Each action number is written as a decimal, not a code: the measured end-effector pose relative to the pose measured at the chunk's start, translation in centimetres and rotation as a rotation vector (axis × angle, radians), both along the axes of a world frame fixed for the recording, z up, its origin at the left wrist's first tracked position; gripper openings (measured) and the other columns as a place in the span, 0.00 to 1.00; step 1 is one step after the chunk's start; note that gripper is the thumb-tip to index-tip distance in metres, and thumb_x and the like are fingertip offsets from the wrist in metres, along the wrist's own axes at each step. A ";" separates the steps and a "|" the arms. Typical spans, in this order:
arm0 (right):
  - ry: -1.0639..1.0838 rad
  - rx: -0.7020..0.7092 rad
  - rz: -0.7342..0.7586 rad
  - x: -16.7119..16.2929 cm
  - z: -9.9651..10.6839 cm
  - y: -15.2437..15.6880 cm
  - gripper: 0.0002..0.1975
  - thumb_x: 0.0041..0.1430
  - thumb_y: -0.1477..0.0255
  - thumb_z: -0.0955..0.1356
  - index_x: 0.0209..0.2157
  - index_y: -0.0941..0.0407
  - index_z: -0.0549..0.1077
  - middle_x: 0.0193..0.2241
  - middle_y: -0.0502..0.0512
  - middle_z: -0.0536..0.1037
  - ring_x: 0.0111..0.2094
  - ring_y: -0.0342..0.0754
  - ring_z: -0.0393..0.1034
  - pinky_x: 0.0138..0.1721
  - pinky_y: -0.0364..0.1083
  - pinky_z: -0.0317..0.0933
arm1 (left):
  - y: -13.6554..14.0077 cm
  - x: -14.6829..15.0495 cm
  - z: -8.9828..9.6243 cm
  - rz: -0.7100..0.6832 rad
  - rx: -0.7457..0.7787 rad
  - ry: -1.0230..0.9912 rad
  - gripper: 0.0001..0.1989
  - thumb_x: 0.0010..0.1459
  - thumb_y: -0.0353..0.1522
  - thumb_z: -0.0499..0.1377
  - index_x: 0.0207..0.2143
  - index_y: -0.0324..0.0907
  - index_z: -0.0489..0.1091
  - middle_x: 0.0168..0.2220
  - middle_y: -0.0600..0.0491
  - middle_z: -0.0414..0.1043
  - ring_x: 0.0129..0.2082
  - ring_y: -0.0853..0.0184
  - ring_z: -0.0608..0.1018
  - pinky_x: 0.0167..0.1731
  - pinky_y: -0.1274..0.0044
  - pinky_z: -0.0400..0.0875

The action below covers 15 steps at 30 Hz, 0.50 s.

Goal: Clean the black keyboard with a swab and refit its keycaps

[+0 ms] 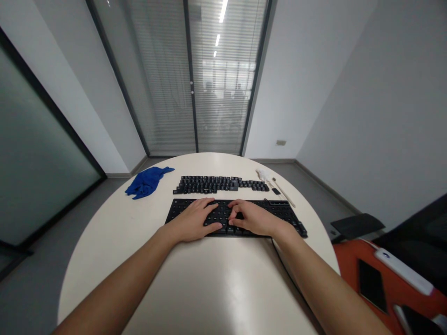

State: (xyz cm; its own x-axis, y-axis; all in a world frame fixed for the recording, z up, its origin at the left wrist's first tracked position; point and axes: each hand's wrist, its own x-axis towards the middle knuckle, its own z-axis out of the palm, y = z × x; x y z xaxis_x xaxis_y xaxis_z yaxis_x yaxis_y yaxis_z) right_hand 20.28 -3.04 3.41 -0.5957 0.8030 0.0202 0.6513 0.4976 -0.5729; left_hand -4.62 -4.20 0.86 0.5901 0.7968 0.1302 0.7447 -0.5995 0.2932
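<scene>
A black keyboard (220, 214) lies in front of me, with most of its key positions bare and some keycaps along its near edge and right end. My left hand (194, 219) rests on its left half, fingers stretched and thumb apart, holding nothing. Over the middle of the board, my right hand (257, 217) has its fingers curled and thumb and fingertips drawn together at the lower rows. Whatever sits between those fingertips is too small to make out. Behind the keyboard, loose black keycaps (209, 184) are laid out in rows like a key layout.
On the round white table (209, 284), a crumpled blue cloth (145, 183) lies far left. A thin stick (284, 192), a small black piece (275, 191) and something white (263, 175) lie far right. A cable (284, 264) runs toward me. An orange chair (349, 260) holds a phone (372, 284).
</scene>
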 end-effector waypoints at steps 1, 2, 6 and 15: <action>-0.003 0.008 0.007 0.0 0.0 -0.1 0.03 0.59 0.70 0.72 0.33 0.55 0.80 0.52 0.61 0.76 0.52 0.56 0.74 0.55 0.50 0.64 | 0.3 0.2 0.2 0.009 0.010 -0.011 0.30 0.66 0.51 0.53 0.62 0.42 0.66 0.66 0.44 0.62 0.66 0.53 0.64 0.66 0.63 0.58; -0.010 0.015 0.014 0.0 0.1 -0.1 0.03 0.59 0.71 0.72 0.33 0.55 0.80 0.52 0.61 0.77 0.53 0.56 0.73 0.55 0.50 0.64 | 0.7 0.4 0.4 0.024 0.028 -0.025 0.26 0.67 0.48 0.54 0.59 0.43 0.69 0.63 0.45 0.66 0.63 0.54 0.68 0.64 0.65 0.61; -0.068 0.072 0.025 0.1 0.1 -0.4 0.03 0.60 0.72 0.71 0.32 0.55 0.79 0.50 0.61 0.78 0.52 0.57 0.74 0.53 0.49 0.65 | 2.7 1.3 1.1 0.134 0.136 -0.021 0.15 0.68 0.38 0.55 0.52 0.44 0.73 0.52 0.48 0.72 0.51 0.58 0.76 0.52 0.69 0.71; -0.189 0.101 0.013 0.3 0.3 -0.9 0.04 0.61 0.74 0.70 0.34 0.55 0.79 0.56 0.61 0.75 0.52 0.58 0.75 0.51 0.49 0.67 | 6.9 3.1 1.5 0.218 0.288 0.172 0.09 0.66 0.32 0.57 0.44 0.44 0.77 0.46 0.49 0.73 0.48 0.57 0.74 0.47 0.69 0.71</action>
